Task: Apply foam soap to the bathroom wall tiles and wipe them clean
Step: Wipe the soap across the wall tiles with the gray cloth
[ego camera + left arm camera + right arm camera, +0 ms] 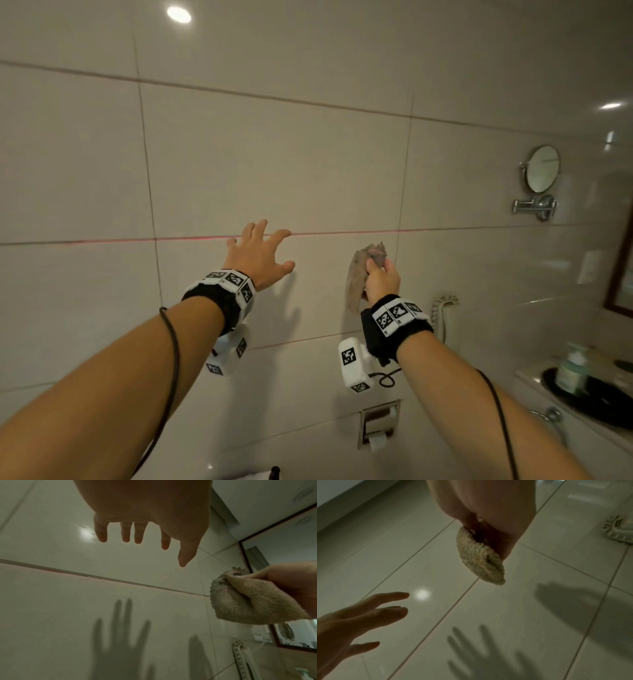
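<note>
Large glossy beige wall tiles [274, 164] with thin grout lines fill the head view. My left hand [260, 255] is spread open, fingers straight, held just off the wall; its shadow falls on the tile below. The left hand [142, 534] appears from beneath in its wrist view, holding nothing. My right hand [382, 277] grips a bunched beige terry cloth [358, 277], held close to the tile to the right of the left hand. The cloth [479, 557] hangs from the right hand's fingers [508, 545]. The cloth [248, 599] also shows at right. No foam is visible on the tiles.
A round chrome swing-arm mirror [542, 169] is mounted at right. A wall phone with a coiled cord [442, 308] hangs right of my right wrist. A toilet-paper holder [378, 425] sits low on the wall. A green soap bottle [572, 371] stands in a dark basin [603, 404].
</note>
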A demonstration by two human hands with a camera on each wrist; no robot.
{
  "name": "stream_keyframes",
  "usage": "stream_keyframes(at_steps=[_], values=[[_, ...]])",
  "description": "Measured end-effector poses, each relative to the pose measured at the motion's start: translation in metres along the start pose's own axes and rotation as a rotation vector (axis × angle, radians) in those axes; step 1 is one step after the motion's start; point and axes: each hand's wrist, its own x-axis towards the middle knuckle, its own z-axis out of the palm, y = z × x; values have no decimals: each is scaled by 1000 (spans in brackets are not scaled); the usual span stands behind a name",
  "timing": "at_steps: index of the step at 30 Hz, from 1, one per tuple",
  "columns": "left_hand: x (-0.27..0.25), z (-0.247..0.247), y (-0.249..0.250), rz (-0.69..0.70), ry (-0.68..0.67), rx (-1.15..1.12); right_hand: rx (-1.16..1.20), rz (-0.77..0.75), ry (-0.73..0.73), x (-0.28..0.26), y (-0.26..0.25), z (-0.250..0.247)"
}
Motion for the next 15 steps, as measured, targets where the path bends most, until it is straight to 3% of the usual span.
stream_keyframes(at_steps=[6, 15], values=[[38, 40, 54, 23, -5, 26, -74, -42, 118, 67, -1, -44], [111, 98, 173, -8, -54, 112, -234, 13, -28, 207, -4, -109]])
